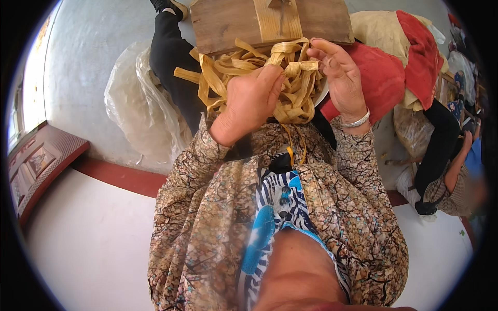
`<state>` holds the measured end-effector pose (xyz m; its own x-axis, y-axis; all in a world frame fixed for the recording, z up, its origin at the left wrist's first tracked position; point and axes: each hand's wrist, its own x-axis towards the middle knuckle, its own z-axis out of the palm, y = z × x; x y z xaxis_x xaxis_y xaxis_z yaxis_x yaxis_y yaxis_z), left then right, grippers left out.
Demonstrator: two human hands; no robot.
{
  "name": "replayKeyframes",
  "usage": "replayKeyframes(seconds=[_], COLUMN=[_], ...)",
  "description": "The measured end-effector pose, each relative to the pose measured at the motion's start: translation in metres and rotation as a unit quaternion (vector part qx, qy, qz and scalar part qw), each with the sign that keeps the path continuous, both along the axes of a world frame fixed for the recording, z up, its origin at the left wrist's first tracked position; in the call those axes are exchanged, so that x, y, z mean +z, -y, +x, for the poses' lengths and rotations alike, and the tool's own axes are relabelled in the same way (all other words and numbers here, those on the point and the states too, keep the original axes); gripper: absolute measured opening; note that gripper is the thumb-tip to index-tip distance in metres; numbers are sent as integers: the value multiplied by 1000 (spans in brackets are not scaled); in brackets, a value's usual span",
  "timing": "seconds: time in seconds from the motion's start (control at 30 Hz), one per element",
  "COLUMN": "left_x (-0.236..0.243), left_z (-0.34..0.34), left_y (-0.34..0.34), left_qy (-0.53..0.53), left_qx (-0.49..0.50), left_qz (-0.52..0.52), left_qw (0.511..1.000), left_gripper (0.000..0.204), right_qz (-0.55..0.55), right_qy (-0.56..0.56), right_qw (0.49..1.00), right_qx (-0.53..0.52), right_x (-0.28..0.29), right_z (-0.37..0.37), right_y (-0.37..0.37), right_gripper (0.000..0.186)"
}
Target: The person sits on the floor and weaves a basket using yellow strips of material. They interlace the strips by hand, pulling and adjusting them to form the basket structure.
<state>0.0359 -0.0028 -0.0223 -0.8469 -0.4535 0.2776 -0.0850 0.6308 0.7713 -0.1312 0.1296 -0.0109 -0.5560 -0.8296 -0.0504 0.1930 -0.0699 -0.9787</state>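
Observation:
My left hand (pixel 254 98) is closed on a folded pale straw strip (pixel 282 51) over a tangled pile of flat yellow strips (pixel 215 78). My right hand (pixel 342 83), with a silver bangle at the wrist, is raised at the pile's right, fingers apart and slightly bent, fingertips beside or touching the strip's upper end; whether any grip it is unclear. A white rim of something shows under the pile at the right, mostly hidden. Just beyond the strips lies a wooden board (pixel 223 26) with a lighter plank fixed across it.
A translucent plastic sheet (pixel 129 98) lies at left, beside my dark-trousered leg. Red and beige cloths (pixel 373 78) are at right. Another person's arm (pixel 454 171) and dark-trousered leg show at the far right, near bags. A reddish wooden door or panel (pixel 41 160) is at the far left.

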Motion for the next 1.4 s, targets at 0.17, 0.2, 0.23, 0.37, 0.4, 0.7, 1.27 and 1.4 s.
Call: replayKeyframes(seconds=[0.17,0.2,0.23,0.37,0.4,0.7,1.27,1.4], left_x=[-3,-3,-3,-9,-11,-3,5,6], left_z=[-4,-5,-5,0,4,7,-22,-22], left_y=[2,2,3,13,18,12,31,30], left_qy=[-22,-21,-20,39,49,51,71,83], left_qx=[-36,-48,-60,-129,-142,-150,-155,-183], left_qz=[-53,-50,-46,-60,-49,-11,86,203], left_qw=[998,997,997,989,987,987,982,958], left_gripper=[11,11,11,9,8,8,16,17], right_qz=[171,182,191,164,155,89,206,172], right_qy=[-386,-441,-494,-566,-559,-622,103,80], right_qw=[898,867,832,782,786,764,967,970], right_qx=[122,145,168,202,214,149,111,152], right_x=[27,27,26,22,23,31,23,17], right_z=[-2,-3,-3,-6,-4,14,1,-13], right_y=[-4,-4,-5,-10,-12,0,6,0], right_gripper=[28,22,17,12,13,18,19,19])
